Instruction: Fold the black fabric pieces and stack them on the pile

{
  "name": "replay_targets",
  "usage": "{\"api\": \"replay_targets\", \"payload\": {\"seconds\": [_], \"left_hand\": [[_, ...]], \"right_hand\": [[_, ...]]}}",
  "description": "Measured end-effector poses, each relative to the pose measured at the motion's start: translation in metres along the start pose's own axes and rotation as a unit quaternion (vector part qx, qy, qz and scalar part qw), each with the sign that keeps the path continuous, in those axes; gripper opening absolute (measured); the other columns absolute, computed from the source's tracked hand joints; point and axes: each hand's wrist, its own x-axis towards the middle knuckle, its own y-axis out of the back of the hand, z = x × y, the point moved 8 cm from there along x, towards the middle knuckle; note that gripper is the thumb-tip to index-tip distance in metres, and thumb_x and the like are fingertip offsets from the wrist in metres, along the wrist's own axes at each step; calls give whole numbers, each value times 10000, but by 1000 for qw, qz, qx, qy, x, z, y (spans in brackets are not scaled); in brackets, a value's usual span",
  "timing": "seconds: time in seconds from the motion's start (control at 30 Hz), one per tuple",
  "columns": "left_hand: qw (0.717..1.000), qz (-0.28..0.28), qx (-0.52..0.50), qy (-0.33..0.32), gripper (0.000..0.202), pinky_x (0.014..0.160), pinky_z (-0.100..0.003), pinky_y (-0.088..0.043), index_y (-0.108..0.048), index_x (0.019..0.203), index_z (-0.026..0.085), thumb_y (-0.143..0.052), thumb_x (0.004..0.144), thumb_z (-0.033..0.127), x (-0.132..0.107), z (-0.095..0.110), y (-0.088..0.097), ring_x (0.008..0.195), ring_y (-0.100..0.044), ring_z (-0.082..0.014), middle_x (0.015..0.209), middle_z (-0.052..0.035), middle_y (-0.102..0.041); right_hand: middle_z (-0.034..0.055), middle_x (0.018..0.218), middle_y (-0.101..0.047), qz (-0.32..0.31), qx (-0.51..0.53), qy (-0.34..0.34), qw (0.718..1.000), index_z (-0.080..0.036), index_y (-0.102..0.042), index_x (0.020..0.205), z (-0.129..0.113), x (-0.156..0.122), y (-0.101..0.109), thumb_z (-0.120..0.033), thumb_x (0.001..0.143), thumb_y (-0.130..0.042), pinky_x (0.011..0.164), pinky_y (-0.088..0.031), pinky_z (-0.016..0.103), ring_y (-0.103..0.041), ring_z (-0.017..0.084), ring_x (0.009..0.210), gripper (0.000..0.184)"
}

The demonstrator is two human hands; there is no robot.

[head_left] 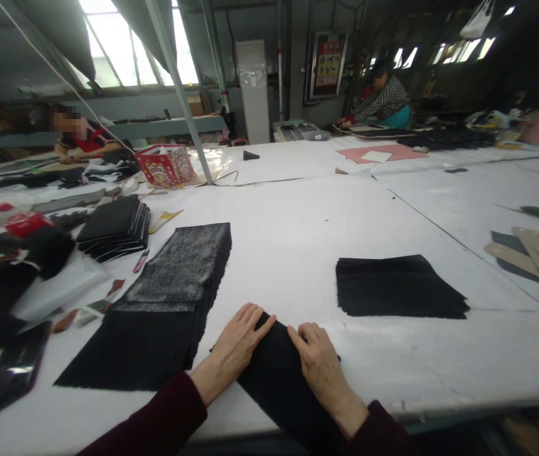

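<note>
A black fabric piece [281, 361] lies at the front of the white table, its lower end reaching toward my body past the table's front edge. My left hand [238, 335] is at its upper left corner, fingers close together and thumb on the cloth. My right hand [319, 361] holds its right side, thumb on the fabric and fingers curled. What lies under the fingers is hidden. Left of my hands is a long stack of black fabric pieces [150, 348], with a speckled grey side up on its far part. A smaller black fabric stack [397, 285] lies to the right.
Folded black cloth [112, 221], a small pink-handled tool [140, 261] and plastic wrapping [63, 285] crowd the left. Beige strips [532, 253] lie far right. A pole [183, 95] stands near a red patterned box [163, 166]. Two people work across the table.
</note>
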Motion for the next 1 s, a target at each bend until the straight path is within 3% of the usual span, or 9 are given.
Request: {"api": "replay_targets", "payload": {"seconds": [0.17,0.3,0.4,0.57,0.77,0.87,1.0], "left_hand": [[1000,-20,-9,-18,606,1115,-388,-305,-366,1448,160,-429,858,33,4,9,1,1225,-456,-236,1290,-103,-523],[999,-27,16,-14,656,1074,-422,-351,-320,1483,231,-426,869,25,8,17,4,1149,-503,-241,1223,-96,-541],[999,-19,14,-30,623,1099,-436,-324,-355,1464,225,-434,878,31,10,22,4,1165,-493,-243,1244,-99,-530],[998,-24,-7,-52,578,1076,-371,-359,-378,1446,188,-416,891,33,11,30,3,1150,-495,-224,1262,-88,-531],[997,-48,42,-48,713,1011,-409,-407,-290,1495,301,-432,857,17,15,43,7,1085,-520,-238,1176,-75,-540],[997,-40,37,-56,695,1073,-436,-355,-322,1481,305,-434,859,16,16,47,8,1150,-498,-243,1248,-77,-519],[996,-47,4,-74,643,1083,-361,-358,-346,1472,255,-414,878,18,17,50,3,1208,-467,-222,1344,-62,-492]], "right_hand": [[70,914,-528,-14,7,-6,1000,-148,-580,1224,4,-7,3,-89,957,-418,746,-388,357,-457,213,846,318],[68,908,-528,-24,13,-5,1000,-143,-580,1218,6,-11,8,-89,953,-429,750,-383,360,-458,216,857,309],[64,902,-530,-27,11,-6,1000,-145,-583,1213,8,-14,12,-74,942,-442,758,-385,358,-458,213,857,313],[62,916,-540,-32,14,-9,999,-157,-589,1192,12,-21,20,-69,920,-489,766,-396,343,-465,208,866,303],[62,920,-547,-35,2,-9,999,-166,-598,1165,19,-32,26,-79,906,-511,781,-399,346,-470,209,877,287],[66,928,-552,-35,3,-5,999,-163,-594,1183,22,-37,28,-70,897,-512,784,-398,343,-470,210,886,311],[65,942,-552,-46,3,-8,999,-156,-578,1220,25,-43,31,-69,907,-501,809,-389,347,-463,211,890,334]]}}
